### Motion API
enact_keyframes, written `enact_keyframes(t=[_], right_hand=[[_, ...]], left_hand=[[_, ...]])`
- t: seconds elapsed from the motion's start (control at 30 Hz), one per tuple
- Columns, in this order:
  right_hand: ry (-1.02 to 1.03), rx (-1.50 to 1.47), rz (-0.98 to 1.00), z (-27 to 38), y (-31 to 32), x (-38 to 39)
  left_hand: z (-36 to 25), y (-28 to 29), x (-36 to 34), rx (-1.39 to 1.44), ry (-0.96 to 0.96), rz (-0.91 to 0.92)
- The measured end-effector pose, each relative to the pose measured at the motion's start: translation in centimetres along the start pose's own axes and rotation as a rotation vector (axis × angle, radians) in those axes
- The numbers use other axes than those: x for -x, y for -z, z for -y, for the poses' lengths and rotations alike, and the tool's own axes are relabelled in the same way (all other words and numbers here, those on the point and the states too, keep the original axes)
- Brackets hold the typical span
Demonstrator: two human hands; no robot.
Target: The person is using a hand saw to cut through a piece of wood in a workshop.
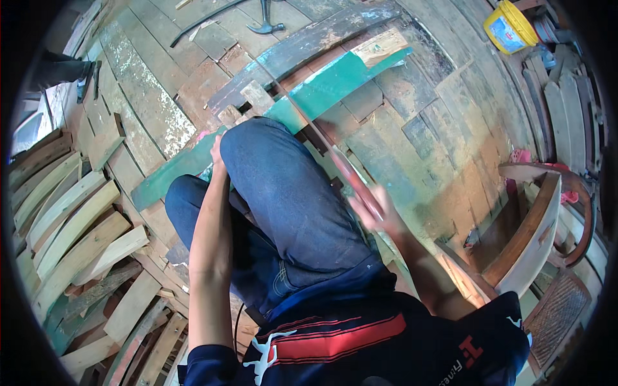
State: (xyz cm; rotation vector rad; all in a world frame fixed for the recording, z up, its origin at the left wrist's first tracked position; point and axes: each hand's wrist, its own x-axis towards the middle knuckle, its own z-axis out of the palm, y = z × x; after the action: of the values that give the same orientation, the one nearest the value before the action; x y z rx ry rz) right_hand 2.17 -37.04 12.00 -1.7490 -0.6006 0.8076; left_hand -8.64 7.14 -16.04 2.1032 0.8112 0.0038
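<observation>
A long green-painted plank (325, 83) lies slantwise across the worn board floor, and my knee in blue jeans (283, 180) rests over its middle. My right hand (376, 209), blurred by motion, grips the handle of a handsaw (306, 119). The thin blade runs up and to the left across the plank. My left hand (216, 152) reaches down beside the knee to the plank's left part (170, 175); its fingers are hidden behind the leg. A small wood block (257, 96) sits just beyond the plank near the blade.
A claw hammer (267, 22) and a dark curved rod (199, 22) lie at the far edge. A yellow bucket (508, 27) stands far right. Several pale wood slats (71, 219) are heaped on the left. Curved wooden furniture parts (534, 231) stand on the right.
</observation>
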Motion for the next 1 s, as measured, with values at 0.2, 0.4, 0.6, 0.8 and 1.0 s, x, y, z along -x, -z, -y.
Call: enact_keyframes(t=[0.2,0.4,0.6,0.8,1.0], right_hand=[[0.083,0.07,-0.043,0.0,-2.0,-6.9],[0.447,0.221,-0.065,2.5,0.5,2.2],[0.191,-0.011,-0.135,-2.4,-1.5,-7.5],[0.057,0.056,-0.048,0.7,0.1,2.5],[0.147,0.003,-0.131,-2.6,-1.6,-7.8]], left_hand=[[5.2,0.4,0.6,-0.071,-0.081,0.122],[2.7,-0.4,0.0,0.281,0.058,0.005],[-6.6,2.0,0.5,-0.586,0.043,0.16],[-5.4,2.8,2.7,-0.378,0.016,0.036],[-5.5,2.2,0.8,-0.406,-0.075,0.066]])
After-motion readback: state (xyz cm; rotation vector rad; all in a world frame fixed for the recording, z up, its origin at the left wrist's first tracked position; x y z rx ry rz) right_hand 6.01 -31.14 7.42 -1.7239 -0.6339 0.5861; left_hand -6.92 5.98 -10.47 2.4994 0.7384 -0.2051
